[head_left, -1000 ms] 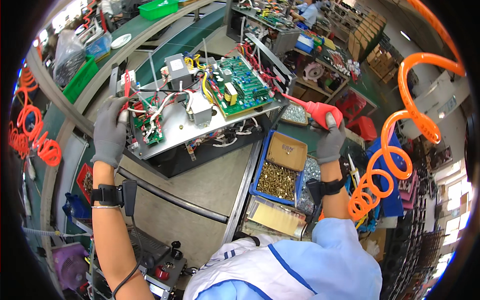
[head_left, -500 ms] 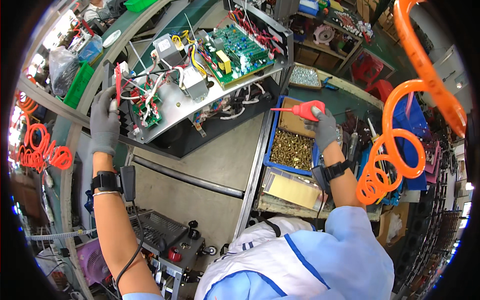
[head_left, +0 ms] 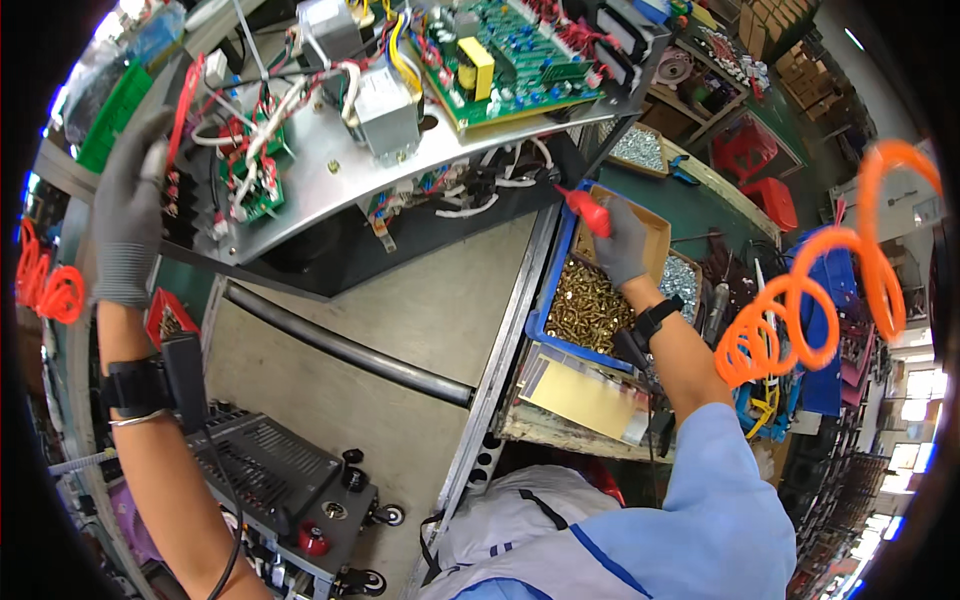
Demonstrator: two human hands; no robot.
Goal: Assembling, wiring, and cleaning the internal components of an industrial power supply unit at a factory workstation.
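My left hand (head_left: 130, 215), in a grey glove, is closed at the left edge of an open metal chassis (head_left: 330, 210), with red wires (head_left: 185, 105) at its thumb and fingers. The chassis carries a green circuit board (head_left: 515, 75), a grey boxed transformer (head_left: 385, 105) and a small wired board (head_left: 255, 180). My gloved right hand (head_left: 622, 245) grips a red tool (head_left: 588, 212) with a thick body and a thin tip. Its tip points up and left toward the chassis's lower right corner. The right fingers are partly hidden behind the hand.
Under my right hand stands a blue bin (head_left: 540, 322) of brass-coloured screws (head_left: 590, 305). Silvery fasteners fill a box (head_left: 640, 148) beyond. An orange coiled hose (head_left: 820, 295) hangs at right. A dark metal bar (head_left: 350, 345) crosses the gap, and a wheeled grey unit (head_left: 270, 465) stands lower left.
The view has shifted, so the chassis appears larger and higher. My right hand has turned the red tool from nearly level to slanting up-left, its tip nearer the chassis. My left hand stays at the red wires.
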